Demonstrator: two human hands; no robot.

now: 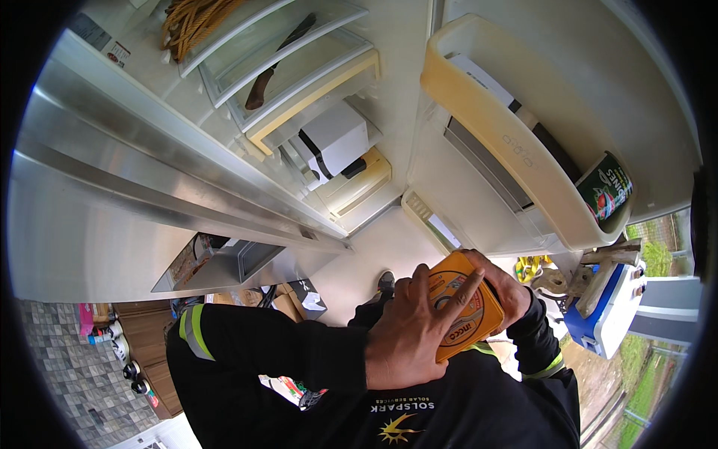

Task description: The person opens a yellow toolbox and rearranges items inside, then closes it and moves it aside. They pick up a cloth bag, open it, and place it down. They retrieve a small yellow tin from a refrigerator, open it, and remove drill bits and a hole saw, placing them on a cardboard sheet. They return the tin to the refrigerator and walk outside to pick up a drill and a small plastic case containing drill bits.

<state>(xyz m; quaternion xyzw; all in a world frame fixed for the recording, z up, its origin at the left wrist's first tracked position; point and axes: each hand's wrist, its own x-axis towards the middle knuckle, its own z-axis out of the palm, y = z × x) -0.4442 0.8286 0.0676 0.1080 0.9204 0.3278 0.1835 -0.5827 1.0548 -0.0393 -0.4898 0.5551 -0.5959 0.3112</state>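
Observation:
An orange box-shaped case (482,314) with rounded corners and dark printing is held close to my chest in both hands. My left hand (411,325) is closed round its near left side, one finger lying across the printed face. On the far right side, my right hand (505,284) grips the edge, its fingers partly hidden behind the case. Ahead of my hands is an opened refrigerator, with a cream-rimmed door shelf (479,97) above and to the right of the case.
A large knife (280,63) lies on a refrigerator shelf below a coil of rope (196,26). Lower is a white box (336,138). The door shelf holds a green can (606,187). A blue and white cooler (604,310) stands at right. Cardboard boxes (288,305) are on the floor.

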